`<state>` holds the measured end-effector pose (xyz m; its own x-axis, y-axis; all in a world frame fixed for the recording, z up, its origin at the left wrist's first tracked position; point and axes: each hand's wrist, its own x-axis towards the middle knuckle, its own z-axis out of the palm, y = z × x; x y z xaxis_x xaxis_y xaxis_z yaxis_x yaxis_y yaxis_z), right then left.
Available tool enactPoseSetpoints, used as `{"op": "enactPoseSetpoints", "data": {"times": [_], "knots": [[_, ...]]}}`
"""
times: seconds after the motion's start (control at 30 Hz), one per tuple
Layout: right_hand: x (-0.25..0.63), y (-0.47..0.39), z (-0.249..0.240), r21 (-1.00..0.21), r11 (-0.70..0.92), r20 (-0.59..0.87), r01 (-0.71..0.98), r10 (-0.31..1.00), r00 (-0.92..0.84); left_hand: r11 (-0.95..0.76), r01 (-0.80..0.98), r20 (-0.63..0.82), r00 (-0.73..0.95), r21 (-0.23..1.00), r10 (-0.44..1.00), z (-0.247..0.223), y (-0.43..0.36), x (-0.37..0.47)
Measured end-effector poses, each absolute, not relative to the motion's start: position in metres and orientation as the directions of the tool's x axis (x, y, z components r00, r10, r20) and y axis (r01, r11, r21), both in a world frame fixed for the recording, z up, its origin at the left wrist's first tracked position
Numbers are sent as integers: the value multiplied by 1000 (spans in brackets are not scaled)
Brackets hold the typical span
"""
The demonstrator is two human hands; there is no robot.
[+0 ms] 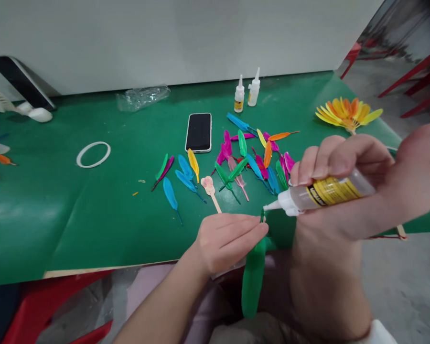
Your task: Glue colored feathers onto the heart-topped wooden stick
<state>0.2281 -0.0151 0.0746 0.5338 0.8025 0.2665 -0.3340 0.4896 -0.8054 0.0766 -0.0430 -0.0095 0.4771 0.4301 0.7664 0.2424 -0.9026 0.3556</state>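
My left hand (229,239) pinches a green feather (253,282) near its quill, which points up while the vane hangs below the table's front edge. In my right hand (361,186) is a glue bottle (329,192) with a yellow label, tilted so that its white nozzle meets or nearly meets the quill tip. A wooden stick with a pink-stained round head (208,186) lies just beyond my left hand. Several loose feathers in blue, green, pink, orange and yellow (236,167) are scattered past both hands.
A phone (198,133) lies mid-table, with two small bottles (239,95) (253,90) upright behind the feathers. At the right is a yellow-orange feather fan (349,113). A white ring (93,154), crumpled plastic (143,98) and a dark device (21,81) are farther left.
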Motion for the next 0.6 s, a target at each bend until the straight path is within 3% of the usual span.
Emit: {"op": "enactPoseSetpoints", "data": {"times": [0.6], "knots": [[229,-14,74,-824,378,191,-422,887,421,-895,262,732,515,361,446,-4,-43,75]]}}
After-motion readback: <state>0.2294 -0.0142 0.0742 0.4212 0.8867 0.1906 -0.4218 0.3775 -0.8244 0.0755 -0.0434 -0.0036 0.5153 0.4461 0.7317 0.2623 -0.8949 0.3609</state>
